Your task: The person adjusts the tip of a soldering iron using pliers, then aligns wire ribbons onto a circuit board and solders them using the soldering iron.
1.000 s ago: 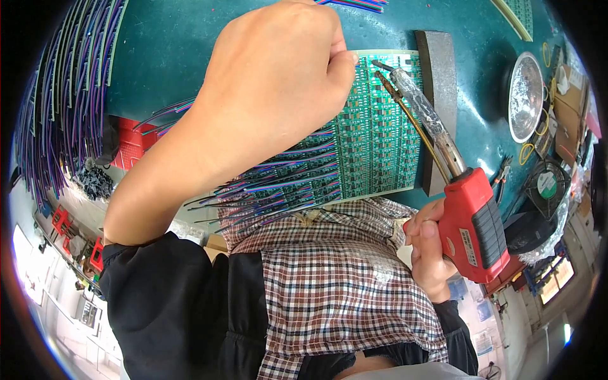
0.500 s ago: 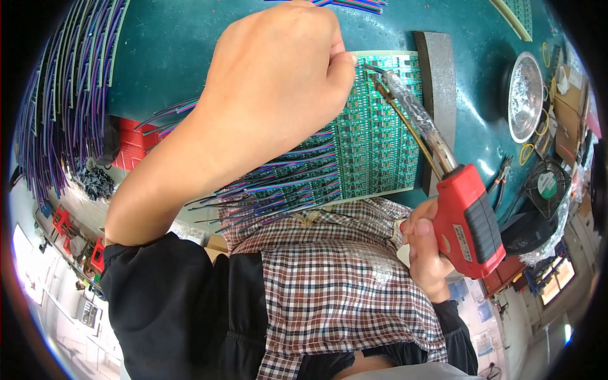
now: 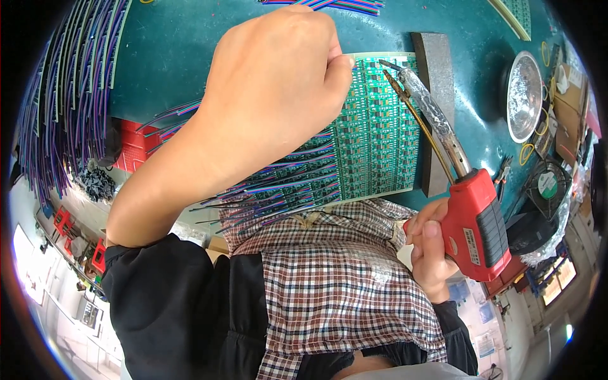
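My right hand grips a red soldering gun with a black ribbed grip. Its long metal barrel slants up and left, with the dark bent tip over the upper right of a green circuit board panel. Beside the barrel runs a thin brass-coloured tube. Over the panel's upper left, my left hand is closed, thumb against the fingers at the panel's top edge. What the fingertips pinch is hidden. Thin coloured wires stick out leftward from the lower panel, beneath my left forearm.
A dark grey bar lies along the panel's right side. Farther right are a metal bowl, pliers and a small black fan. Wired board strips hang at the left, and loose wires lie at the far edge.
The soldering gun has moved slightly right, and its tip has drawn away from my left thumb. My left hand has stayed closed in nearly the same place.
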`<state>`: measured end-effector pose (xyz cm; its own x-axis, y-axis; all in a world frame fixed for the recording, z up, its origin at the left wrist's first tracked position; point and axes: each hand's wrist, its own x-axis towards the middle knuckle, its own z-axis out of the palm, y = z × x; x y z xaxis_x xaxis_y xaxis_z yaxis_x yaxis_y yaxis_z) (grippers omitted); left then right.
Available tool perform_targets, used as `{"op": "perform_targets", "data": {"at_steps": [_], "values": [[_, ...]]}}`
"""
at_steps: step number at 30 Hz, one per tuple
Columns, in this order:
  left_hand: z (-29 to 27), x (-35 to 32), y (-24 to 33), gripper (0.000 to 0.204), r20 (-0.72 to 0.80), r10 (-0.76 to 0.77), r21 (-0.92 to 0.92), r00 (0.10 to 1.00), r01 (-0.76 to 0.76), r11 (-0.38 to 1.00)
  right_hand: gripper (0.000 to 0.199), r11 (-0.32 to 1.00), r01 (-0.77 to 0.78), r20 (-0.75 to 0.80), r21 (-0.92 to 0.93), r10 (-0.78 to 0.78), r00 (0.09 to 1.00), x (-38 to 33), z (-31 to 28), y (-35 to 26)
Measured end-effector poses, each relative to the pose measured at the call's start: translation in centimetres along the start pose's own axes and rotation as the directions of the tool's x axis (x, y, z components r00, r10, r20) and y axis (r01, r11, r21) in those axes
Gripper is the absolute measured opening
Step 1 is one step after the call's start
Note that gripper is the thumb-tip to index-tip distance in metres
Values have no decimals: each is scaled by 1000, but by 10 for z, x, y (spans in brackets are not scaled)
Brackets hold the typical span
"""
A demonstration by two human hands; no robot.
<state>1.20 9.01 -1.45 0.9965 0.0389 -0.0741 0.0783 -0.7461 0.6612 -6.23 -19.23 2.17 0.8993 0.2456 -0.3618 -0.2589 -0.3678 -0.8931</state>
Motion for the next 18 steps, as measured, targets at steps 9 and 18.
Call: {"op": "perform_targets", "data": {"at_steps": [9, 18], "values": [[-5, 3, -2, 17, -11, 172, 148, 985, -169, 975, 15, 998, -1, -48, 63, 4, 999, 0, 3, 0], [-25, 32, -8, 17, -133, 235, 151, 963, -215, 965, 16, 998, 13, -41, 55, -11, 999, -1, 0, 0]]}}
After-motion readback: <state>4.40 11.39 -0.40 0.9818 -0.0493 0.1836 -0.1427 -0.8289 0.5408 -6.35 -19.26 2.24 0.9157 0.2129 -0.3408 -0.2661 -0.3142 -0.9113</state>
